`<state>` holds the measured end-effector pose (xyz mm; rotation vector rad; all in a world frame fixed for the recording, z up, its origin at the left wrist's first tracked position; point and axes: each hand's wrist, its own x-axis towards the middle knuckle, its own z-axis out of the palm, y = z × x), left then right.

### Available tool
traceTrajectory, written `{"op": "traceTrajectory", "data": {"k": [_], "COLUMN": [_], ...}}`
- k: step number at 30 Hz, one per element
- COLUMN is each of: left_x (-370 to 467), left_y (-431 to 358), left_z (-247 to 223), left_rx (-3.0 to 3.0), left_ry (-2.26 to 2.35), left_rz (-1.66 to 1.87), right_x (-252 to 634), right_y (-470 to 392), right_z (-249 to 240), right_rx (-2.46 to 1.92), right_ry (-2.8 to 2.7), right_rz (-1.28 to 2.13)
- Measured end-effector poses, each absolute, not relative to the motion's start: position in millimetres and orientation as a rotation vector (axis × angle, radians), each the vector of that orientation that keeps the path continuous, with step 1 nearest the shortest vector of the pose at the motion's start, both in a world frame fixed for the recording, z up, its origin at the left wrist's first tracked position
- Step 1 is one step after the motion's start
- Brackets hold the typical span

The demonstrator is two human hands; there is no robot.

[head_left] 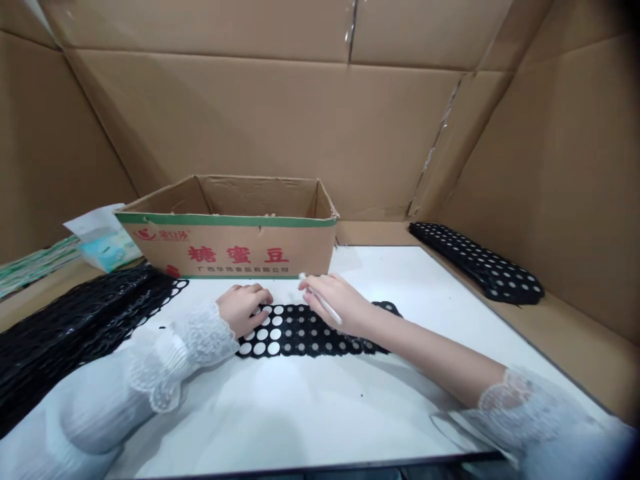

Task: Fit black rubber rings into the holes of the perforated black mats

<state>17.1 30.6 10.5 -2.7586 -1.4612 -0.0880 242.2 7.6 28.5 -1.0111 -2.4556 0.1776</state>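
A black perforated strip (pixel 313 341) lies flat on the white board (pixel 300 413). At its left end the round holes are open and show white; farther right they are filled with small grey-centred discs. My left hand (pixel 245 308) rests on the strip's left end, fingers spread and lying flat. Above the strip's middle, my right hand (pixel 337 300) is closed around a thin white stick (pixel 325 307), which slants across the fingers. Whether the stick's far tip touches anything cannot be made out.
Behind the strip stands an open cardboard box (pixel 240 247). Stacked black perforated strips (pixel 75 320) lie at left, beside a tissue pack (pixel 107 247). Black strips with filled holes (pixel 475 260) lie at right. Cardboard walls (pixel 260 113) enclose the board.
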Motion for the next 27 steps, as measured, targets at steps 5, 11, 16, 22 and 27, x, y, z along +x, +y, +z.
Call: {"op": "traceTrajectory", "data": {"k": [5,11,16,22,27], "left_x": [51.5,50.0,45.0,42.9,44.0], "left_y": [23.7,18.3,26.7,29.9,28.7], "left_z": [4.5,-18.9,-23.1,-23.4,-24.6], "left_rx": [-2.544,-2.686,-2.735,-2.907,-2.970], "left_ry": [-1.596,-1.410,-1.449,-1.496,-1.534], "left_rz": [-0.099,-0.282,-0.487,-0.626,-0.644], "right_x": [225.1,229.5,230.6,231.6,232.6], "right_y": [15.7,17.8,22.5,21.8,23.6], "right_z": [5.2,-9.6,-6.8,-12.2,-13.8], "right_rx": [-0.995,-1.099,-1.200,-1.113,-1.070], "right_ry": [-2.000,-1.589,-1.609,-1.632,-1.621], "right_rz": [0.713,1.121,1.033,0.918,0.944]}}
